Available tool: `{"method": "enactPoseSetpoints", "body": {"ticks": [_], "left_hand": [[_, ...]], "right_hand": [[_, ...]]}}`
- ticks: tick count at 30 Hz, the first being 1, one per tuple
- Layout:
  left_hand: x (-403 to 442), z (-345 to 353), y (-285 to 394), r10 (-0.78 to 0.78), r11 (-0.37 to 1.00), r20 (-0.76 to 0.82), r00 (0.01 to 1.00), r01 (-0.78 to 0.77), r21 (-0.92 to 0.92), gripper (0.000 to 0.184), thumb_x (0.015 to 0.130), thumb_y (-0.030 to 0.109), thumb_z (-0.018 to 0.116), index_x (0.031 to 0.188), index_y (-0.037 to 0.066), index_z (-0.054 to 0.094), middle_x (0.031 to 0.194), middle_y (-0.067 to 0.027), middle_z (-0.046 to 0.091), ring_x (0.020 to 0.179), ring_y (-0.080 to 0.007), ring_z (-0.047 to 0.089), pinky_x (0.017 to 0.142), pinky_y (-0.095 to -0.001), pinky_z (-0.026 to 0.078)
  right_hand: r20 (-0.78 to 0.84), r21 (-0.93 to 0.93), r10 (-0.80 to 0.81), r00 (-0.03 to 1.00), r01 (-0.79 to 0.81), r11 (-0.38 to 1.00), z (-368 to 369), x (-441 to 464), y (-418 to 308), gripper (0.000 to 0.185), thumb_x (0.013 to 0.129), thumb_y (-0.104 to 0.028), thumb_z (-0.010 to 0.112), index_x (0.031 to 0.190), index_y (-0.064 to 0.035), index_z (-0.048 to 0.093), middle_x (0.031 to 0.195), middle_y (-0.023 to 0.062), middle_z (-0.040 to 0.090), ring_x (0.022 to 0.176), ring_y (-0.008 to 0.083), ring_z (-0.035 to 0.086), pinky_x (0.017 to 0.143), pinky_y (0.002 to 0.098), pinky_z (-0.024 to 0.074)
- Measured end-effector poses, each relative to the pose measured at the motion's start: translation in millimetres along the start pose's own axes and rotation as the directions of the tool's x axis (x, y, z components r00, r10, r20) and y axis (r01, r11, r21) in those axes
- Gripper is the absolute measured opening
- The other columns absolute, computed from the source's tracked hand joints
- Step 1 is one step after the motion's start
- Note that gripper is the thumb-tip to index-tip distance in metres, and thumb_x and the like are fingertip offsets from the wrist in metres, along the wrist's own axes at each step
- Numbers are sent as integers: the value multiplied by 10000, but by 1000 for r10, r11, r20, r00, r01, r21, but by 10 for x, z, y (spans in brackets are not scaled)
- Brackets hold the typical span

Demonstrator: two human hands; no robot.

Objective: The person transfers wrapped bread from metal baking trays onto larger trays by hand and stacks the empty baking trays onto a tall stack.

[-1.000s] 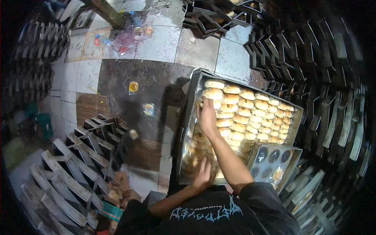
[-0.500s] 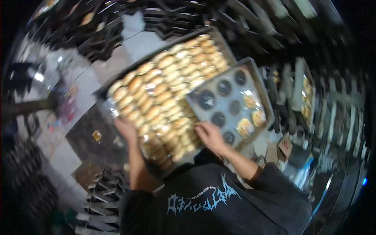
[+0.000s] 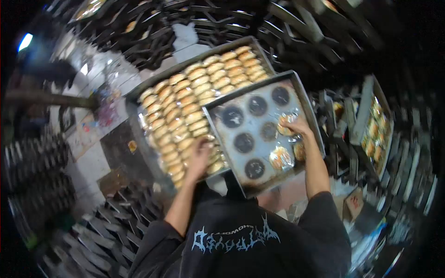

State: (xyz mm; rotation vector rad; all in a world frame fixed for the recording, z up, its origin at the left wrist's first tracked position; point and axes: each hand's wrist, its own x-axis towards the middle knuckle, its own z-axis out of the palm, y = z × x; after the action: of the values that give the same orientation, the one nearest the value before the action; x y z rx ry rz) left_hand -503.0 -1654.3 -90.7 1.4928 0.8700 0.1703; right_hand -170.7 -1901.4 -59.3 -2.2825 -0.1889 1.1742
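My right hand (image 3: 299,127) closes on a wrapped bun (image 3: 285,126) in the smaller tray (image 3: 236,134), which has round dark moulds. Two more wrapped buns (image 3: 281,158) lie in that tray below my hand. The smaller tray overlaps the right side of a large tray (image 3: 134,95) filled with rows of wrapped buns (image 3: 175,124). Over the lower right rows is my left hand (image 3: 200,155), blurred, its fingers near the buns and the small tray's left edge; whether it grips anything is unclear.
Stacked dark trays (image 3: 104,231) stand at lower left, with more at the top and right. A tray of wrapped buns (image 3: 376,132) juts out at right. A cardboard box (image 3: 354,204) is at lower right, and a post (image 3: 51,98) at left.
My right hand has moved from the small tray's left edge onto a bun inside it. My left hand has left the large tray's left side for its lower right rows.
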Motion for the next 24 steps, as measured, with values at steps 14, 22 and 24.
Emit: {"method": "enactPoseSetpoints", "body": {"ticks": [14,22,24], "left_hand": [[707,-4,-85,-388,789,-96,917,277,-549,280,951,241,463,1077,-2,517,984,-134,597,953,-279,573,813,-362,450],[487,-253,166,-41,967,-227,973,-18,-253,274,893,193,547,1096,18,493,1028,-162,551,960,-305,552,801,-384,442],[569,-411,216,-11,940,-291,957,-90,-331,346,907,190,554,1175,3,442,1127,-155,482,1072,-278,491,875,-368,414]], "right_hand": [[-347,-78,-323,881,316,946,2629,-360,-839,517,843,-260,661,1211,47,468,1109,185,572,1009,239,554,853,333,445],[-13,344,-43,999,45,938,2308,26,-1067,385,806,-179,691,1095,-5,507,921,77,599,785,147,579,643,257,464],[-119,295,-8,993,43,954,2275,-116,-1174,431,818,-150,677,1156,-1,456,948,113,600,902,177,586,795,338,481]]}}
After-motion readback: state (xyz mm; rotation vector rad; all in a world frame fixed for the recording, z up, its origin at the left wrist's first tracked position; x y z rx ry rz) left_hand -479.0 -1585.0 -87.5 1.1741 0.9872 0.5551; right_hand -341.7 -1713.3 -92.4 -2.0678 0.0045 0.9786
